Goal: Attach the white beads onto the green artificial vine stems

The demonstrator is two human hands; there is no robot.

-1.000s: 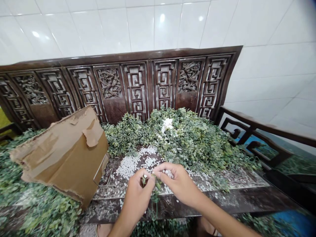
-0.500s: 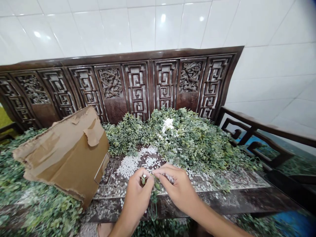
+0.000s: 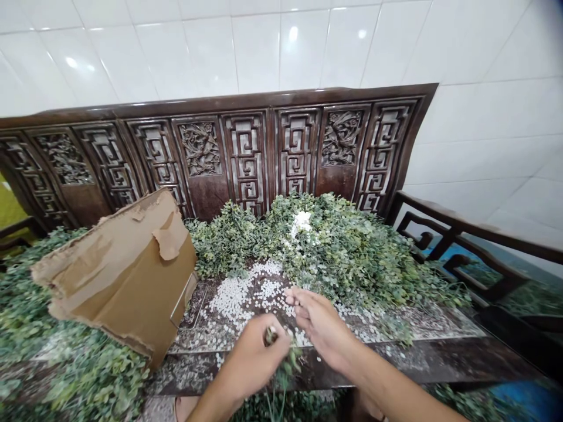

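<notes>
Hands, as I log them remotely: left hand pinching a leafy green sprig, stem trailing toward the near edge of the carved wooden bench; right hand loosely open, empty, just beside it, above scattered white beads.

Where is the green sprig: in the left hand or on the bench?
In the left hand: its fingers pinch the sprig, whose stem hangs below.

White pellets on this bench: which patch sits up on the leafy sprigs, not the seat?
The small clump atop the leafy sprigs, below the carved backrest; the other pellets lie spread across the seat.
</notes>
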